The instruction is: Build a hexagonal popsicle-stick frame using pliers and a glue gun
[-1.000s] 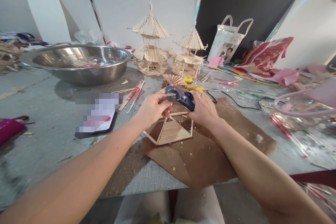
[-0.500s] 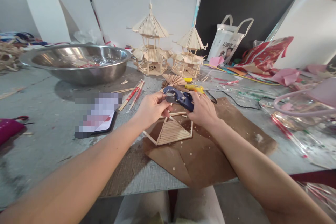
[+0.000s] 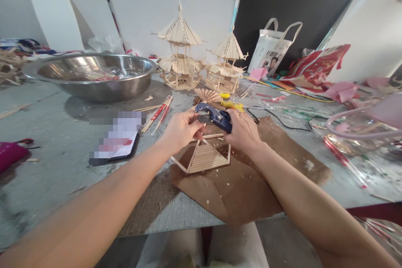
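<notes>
My right hand (image 3: 242,130) is closed round a blue cutter (image 3: 214,116) held just above the table. My left hand (image 3: 181,130) is pinched at the cutter's round head, gripping something too small to make out. Directly under both hands lies a flat triangular panel of thin wooden sticks (image 3: 205,157), resting on a sheet of brown paper (image 3: 251,184). A loose stick (image 3: 211,136) lies along the panel's far edge.
Two stick-built pagoda models (image 3: 180,48) (image 3: 226,62) stand behind. A big steel bowl (image 3: 94,74) sits at the left, a phone (image 3: 114,140) and red-tipped chopsticks (image 3: 158,114) nearer. A yellow tool (image 3: 231,105), black wire, bags and a clear bowl (image 3: 361,127) clutter the right.
Both hands and the cutter have shifted very slightly left and up; the stick panel has stayed put.
</notes>
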`<state>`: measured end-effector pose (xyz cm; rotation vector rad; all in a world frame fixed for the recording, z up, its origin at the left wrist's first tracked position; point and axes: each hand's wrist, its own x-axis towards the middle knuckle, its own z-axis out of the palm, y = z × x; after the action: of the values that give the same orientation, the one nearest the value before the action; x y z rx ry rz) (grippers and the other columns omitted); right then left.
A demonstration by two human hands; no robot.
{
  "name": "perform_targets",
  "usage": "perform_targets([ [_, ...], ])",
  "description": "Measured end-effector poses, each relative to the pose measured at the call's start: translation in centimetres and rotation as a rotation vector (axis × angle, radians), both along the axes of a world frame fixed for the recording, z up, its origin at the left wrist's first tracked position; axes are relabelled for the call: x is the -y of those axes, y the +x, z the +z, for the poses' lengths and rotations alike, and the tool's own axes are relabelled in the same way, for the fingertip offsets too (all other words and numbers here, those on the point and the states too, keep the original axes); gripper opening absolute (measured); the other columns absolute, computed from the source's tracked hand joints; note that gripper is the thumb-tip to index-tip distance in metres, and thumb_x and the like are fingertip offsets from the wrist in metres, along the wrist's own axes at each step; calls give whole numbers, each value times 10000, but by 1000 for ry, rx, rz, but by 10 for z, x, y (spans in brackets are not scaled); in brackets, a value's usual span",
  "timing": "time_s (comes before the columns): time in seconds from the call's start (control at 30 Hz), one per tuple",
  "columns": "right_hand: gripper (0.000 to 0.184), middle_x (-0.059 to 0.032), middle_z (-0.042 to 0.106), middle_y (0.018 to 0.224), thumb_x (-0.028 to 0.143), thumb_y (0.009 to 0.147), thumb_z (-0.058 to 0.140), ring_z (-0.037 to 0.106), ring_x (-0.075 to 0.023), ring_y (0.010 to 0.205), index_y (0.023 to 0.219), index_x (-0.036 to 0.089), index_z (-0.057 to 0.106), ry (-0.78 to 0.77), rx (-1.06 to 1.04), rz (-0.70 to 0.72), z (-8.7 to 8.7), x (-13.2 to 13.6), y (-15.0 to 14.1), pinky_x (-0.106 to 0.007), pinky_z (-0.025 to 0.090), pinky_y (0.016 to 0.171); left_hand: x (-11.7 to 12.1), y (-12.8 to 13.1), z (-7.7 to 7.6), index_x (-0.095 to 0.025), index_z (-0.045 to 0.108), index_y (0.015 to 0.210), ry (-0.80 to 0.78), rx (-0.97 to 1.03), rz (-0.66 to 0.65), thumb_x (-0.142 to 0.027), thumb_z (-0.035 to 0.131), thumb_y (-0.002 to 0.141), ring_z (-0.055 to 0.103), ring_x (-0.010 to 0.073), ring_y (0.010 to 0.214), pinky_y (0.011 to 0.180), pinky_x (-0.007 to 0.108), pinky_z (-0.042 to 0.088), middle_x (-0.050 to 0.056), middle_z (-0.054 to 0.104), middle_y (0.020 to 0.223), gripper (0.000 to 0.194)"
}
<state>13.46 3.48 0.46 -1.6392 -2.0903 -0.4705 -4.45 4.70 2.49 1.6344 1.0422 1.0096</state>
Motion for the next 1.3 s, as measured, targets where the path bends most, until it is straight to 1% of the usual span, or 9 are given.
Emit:
perform_targets([
  [0.2, 338, -114, 593, 853, 219, 655, 489, 534, -245, 799, 985, 148, 474, -10, 8, -24, 1, 1, -1, -318, 347, 692, 0, 0, 1, -141, 510, 608, -3, 6, -3, -216, 540, 720, 546, 58, 406, 431, 163, 454, -26, 580, 553, 138],
  [0.37, 360, -103, 591, 832, 217, 641, 507, 543, -242, 769, 993, 155, 466, -48, 20, -79, 0, 2, -3, -316, 355, 672, 0, -1, 1, -145, 510, 614, 4, 26, -14, -241, 565, 700, 548, 64, 401, 415, 160, 453, -26, 583, 545, 141],
  [0.57, 410, -135, 562, 971, 210, 634, 501, 503, -261, 885, 1034, 144, 437, 64, 3, -17, -1, 0, 0, -346, 354, 764, -1, -2, 0, -142, 521, 600, 12, 0, -36, -243, 542, 719, 556, 66, 409, 435, 172, 461, -17, 594, 547, 158],
  [0.73, 377, -128, 574, 916, 204, 618, 494, 505, -261, 852, 988, 141, 458, 63, 26, -6, -1, -2, 2, -340, 354, 750, 0, -1, 1, -146, 513, 610, -1, -4, -36, -236, 545, 712, 558, 70, 413, 437, 177, 463, -20, 590, 548, 139],
  [0.97, 316, -115, 592, 856, 209, 633, 484, 520, -242, 797, 942, 145, 484, 16, 23, -11, 2, -1, 1, -323, 338, 723, 0, 0, 0, -153, 506, 627, 1, 20, -47, -242, 550, 711, 554, 71, 418, 440, 185, 465, -20, 589, 554, 130],
  [1.1, 308, -104, 600, 837, 217, 637, 488, 527, -239, 784, 939, 156, 488, -5, 16, -28, 3, 0, 1, -313, 330, 701, -1, -1, -2, -158, 504, 663, 1, 35, -55, -250, 561, 711, 554, 75, 421, 439, 191, 465, -25, 582, 553, 118],
  [1.3, 328, -102, 610, 814, 234, 638, 507, 544, -231, 754, 955, 151, 495, -47, 18, -54, 4, 0, 1, -298, 325, 653, -1, -1, -1, -155, 496, 656, -14, 17, -52, -223, 545, 723, 561, 80, 422, 439, 191, 462, -32, 568, 549, 107],
])
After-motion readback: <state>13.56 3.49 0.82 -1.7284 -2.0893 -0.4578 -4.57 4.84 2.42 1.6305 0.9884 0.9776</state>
